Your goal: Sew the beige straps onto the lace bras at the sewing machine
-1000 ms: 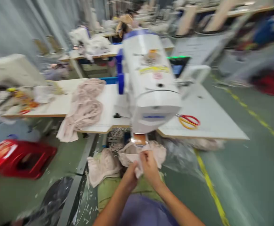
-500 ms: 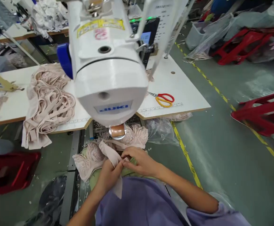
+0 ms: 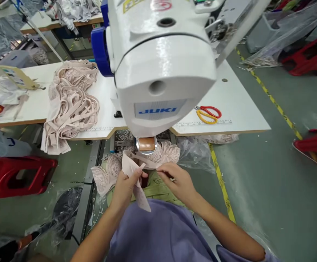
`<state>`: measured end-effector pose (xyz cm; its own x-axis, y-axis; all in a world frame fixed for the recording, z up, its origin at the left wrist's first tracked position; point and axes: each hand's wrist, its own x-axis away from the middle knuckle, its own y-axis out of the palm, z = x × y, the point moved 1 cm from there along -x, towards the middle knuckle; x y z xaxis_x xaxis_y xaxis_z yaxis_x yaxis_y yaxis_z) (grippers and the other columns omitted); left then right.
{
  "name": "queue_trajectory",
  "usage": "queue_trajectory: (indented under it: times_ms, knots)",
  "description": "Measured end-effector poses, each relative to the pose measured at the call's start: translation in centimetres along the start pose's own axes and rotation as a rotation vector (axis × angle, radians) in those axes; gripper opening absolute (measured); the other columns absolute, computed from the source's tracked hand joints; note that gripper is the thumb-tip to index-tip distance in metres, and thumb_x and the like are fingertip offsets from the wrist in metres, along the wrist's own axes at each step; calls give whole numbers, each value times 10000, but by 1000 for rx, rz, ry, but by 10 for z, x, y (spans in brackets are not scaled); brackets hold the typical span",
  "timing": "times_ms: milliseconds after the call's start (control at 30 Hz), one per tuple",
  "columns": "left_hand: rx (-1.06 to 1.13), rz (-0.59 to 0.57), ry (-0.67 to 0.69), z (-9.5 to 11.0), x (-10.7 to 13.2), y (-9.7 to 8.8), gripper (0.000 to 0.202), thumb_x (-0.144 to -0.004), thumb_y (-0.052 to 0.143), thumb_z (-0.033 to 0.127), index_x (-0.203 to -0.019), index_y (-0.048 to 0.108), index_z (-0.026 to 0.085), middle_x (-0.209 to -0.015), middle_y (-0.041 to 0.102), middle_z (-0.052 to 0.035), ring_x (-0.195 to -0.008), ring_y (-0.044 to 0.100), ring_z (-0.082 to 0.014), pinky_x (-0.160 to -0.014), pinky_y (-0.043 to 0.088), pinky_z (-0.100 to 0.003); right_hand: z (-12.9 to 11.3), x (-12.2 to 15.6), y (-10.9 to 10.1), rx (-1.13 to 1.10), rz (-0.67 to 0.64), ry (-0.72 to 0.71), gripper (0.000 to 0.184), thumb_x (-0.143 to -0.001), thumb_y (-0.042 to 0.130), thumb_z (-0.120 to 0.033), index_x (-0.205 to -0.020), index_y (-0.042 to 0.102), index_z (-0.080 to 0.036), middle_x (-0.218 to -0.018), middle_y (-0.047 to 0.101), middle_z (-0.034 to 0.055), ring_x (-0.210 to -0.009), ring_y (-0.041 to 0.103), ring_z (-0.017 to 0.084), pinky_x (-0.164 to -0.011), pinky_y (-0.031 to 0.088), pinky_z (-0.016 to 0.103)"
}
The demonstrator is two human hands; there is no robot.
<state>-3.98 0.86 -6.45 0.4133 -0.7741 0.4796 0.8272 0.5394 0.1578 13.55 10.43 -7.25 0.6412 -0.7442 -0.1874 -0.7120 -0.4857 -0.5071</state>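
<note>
so, biggest first: a white bench (image 3: pixel 243 116) runs across, and a big white sewing machine (image 3: pixel 164 69) marked "juki" fills the middle, with a blue handwheel on its left side. on the floor at far left there's a red stool (image 3: pixel 16 178). back on the bench, left of the machine, sits a heap of pale pink garments (image 3: pixel 71 102), part of it drooping over the front edge.

right below the machine head, in front of the person, is the lace bra (image 3: pixel 164 153), one cup out to each side, with a green cloth (image 3: pixel 161 187) just under it.

both hands are at the bra, near each other but not touching. the left hand (image 3: pixel 128 182) is clamped on a pale pink band (image 3: pixel 141 198), one end hanging down toward the purple top. the right hand (image 3: pixel 176 180) has thumb and finger pinched on a narrow strap (image 3: pixel 147 162) that stretches between the two.

smaller stuff: scissors (image 3: pixel 209 114) with one red and one yellow handle lie on the bench right of the machine, and a copper-coloured plate (image 3: pixel 147 144) sits under the machine head.
</note>
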Motion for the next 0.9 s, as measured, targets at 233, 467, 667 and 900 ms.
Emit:
queue_trajectory:
  times_ms: [233,467,667,900]
  knots:
    - [191,18,18,-6,2,20,249,-748,804,325,-894,723,139,-773,691,-9,-736,608,-132,-726,478,-235,-19,-9,24,21,98,-122,159,-957,532,-223,-986,689,-223,-916,714,53,-842,670,168,-737,528,285]
    - [9,34,105,-7,8,23,265,-824,721,323,-1014,725,138,-945,732,-58,-888,652,-187,-822,505,-285,-13,-10,24,42,114,-54,143,-949,553,-259,-981,685,-216,-938,718,46,-852,676,172,-728,513,280]
    - [-203,-1,214,-7,11,17,203,-809,701,313,-783,720,113,-692,680,-41,-629,596,-149,-616,490,-255,-7,-15,13,-95,-125,55,77,-879,586,-229,-832,646,-215,-771,626,4,-589,552,126,-547,411,252]
    - [-240,-124,259,-2,14,15,261,-838,668,360,-744,712,121,-664,659,-53,-628,601,-161,-609,494,-266,-12,-26,1,-140,-402,61,133,-859,502,-197,-788,614,-202,-753,580,14,-646,514,146,-579,360,261]
